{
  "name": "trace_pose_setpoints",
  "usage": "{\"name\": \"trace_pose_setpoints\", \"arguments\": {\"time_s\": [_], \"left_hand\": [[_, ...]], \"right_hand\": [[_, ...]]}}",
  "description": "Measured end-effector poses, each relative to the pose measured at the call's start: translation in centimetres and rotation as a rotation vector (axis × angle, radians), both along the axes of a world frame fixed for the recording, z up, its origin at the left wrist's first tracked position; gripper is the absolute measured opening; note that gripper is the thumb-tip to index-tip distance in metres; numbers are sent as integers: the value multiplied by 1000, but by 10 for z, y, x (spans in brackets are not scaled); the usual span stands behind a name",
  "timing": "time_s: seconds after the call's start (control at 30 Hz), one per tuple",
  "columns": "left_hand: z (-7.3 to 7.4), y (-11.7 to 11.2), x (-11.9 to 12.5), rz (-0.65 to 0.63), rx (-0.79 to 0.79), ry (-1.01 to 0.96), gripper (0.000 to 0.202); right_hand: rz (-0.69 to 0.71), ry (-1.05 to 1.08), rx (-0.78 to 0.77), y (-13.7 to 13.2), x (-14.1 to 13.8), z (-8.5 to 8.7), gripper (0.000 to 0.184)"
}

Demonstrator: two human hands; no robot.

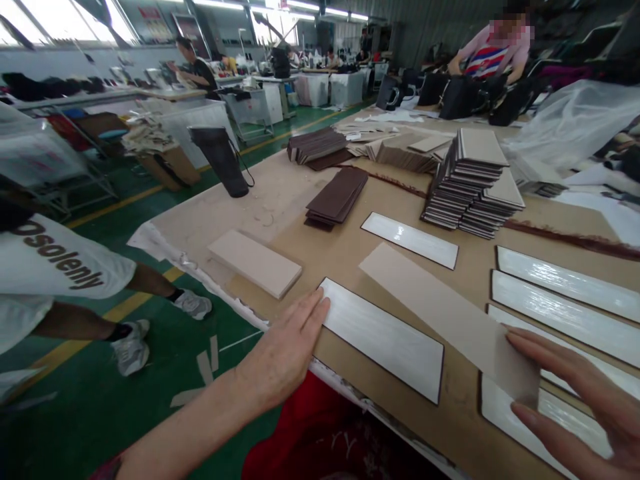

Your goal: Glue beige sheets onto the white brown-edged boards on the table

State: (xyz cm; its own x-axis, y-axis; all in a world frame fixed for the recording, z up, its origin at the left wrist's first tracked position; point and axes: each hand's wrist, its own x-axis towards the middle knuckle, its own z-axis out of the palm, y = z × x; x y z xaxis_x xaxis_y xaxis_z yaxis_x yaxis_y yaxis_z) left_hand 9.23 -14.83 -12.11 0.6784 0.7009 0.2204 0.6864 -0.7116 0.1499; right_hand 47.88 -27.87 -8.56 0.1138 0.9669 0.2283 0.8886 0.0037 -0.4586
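Fingers of my left hand (295,340) lie flat and outstretched at the left end of a dark-edged panel (387,343) with a shiny white wet-looking face, close to the table's front edge. Between thumb and fingers, my right hand (575,393) holds one end of a thin beige board (440,303). This board slants above the table, its far end pointing left, between the near panel and another white-faced panel (410,240) behind it. Several more white-faced panels (565,307) lie at the right, partly covered by my right hand. A short stack of plain beige boards (255,262) sits to the left.
Dark brown pieces (337,195) are stacked mid-table. Behind the panels rises a tall stack of boards (467,180). A black tapered container (220,160) stands at the far left edge. One person (493,53) handles black bags across the table; another person's legs (155,293) are at left.
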Motion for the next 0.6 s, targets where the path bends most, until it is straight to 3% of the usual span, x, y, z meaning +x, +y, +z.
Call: {"name": "trace_pose_setpoints", "arguments": {"time_s": [0.1, 0.2, 0.4, 0.6], "left_hand": [[-7, -3, 10, 119, 54, 36, 57], [-6, -1, 12, 186, 44, -13, 54], [-1, -1, 6, 203, -96, -181, 58], [-5, 0, 0, 285, -243, -333, 58]], "right_hand": [[95, -40, -6, 3, -7, -1, 61], [162, -78, -16, 9, -10, -6, 63], [238, -96, -63, 21, -23, -17, 61], [291, -136, -59, 28, -26, -24, 65]]}}
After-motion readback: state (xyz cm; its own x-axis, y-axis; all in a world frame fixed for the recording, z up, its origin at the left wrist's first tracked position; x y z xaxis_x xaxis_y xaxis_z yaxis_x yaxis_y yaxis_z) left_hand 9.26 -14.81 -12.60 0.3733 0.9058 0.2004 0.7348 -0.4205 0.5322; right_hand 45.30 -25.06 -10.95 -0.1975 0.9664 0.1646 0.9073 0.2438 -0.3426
